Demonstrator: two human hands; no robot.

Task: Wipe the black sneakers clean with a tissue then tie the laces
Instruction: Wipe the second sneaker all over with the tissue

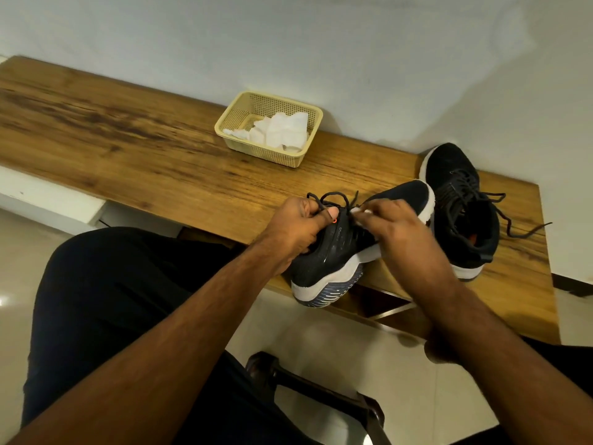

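The left hand [296, 224] is closed around a loop of the dark laces [333, 199] and pinches it between the thumb and the curled fingers, just above the tongue of the near sneaker [340, 252]. The right hand [390, 220] is close beside it, and its fingertips pinch the other part of the same laces; a small loop rises between the two hands. Something pale shows at the right fingertips, but it is too small to tell what it is.

The near sneaker is black with a white sole. It is tilted on its side at the front edge of the wooden bench [128, 133], the heel hanging over the edge toward the person and the toe pointing away to the right. The second sneaker [462, 207] stands upright on the bench just to the right of the first one, near the wall, and its laces lie loose, with one end trailing over the wood.

Farther back on the bench, against the wall, stands a cream plastic basket [316, 123] with crumpled white tissues [282, 131] inside. Both forearms are bare, and the person's dark trousers [106, 290] fill the lower left.
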